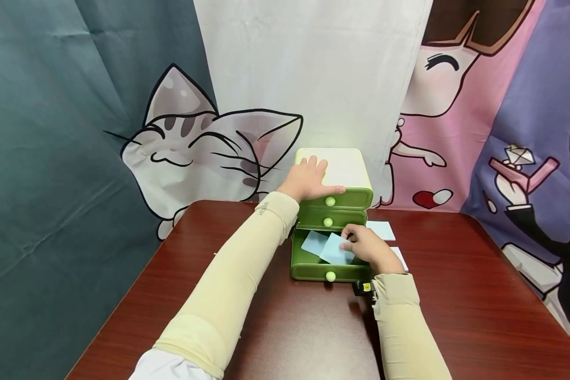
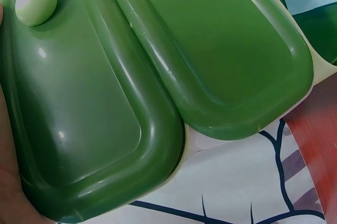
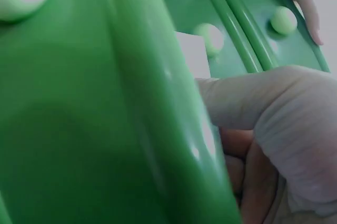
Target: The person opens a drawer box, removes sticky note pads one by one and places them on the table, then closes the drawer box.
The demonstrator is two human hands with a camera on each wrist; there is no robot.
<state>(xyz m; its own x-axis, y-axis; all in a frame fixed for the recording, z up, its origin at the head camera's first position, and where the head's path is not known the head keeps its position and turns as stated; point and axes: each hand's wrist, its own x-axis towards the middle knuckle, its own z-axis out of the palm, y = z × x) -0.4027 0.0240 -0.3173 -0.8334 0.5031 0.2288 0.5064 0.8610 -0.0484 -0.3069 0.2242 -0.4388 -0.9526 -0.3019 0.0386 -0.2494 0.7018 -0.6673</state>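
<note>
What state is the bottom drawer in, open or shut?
Open. The bottom drawer juts out beyond the two drawers above it, and pale blue papers show inside, one held by the right hand.

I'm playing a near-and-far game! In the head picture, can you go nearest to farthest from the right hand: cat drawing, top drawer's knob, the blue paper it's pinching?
From the right hand:
1. Blue paper, pinched by it, in the open bottom drawer.
2. Top drawer's knob, up and to the left.
3. Cat drawing, far left in the background.
</note>
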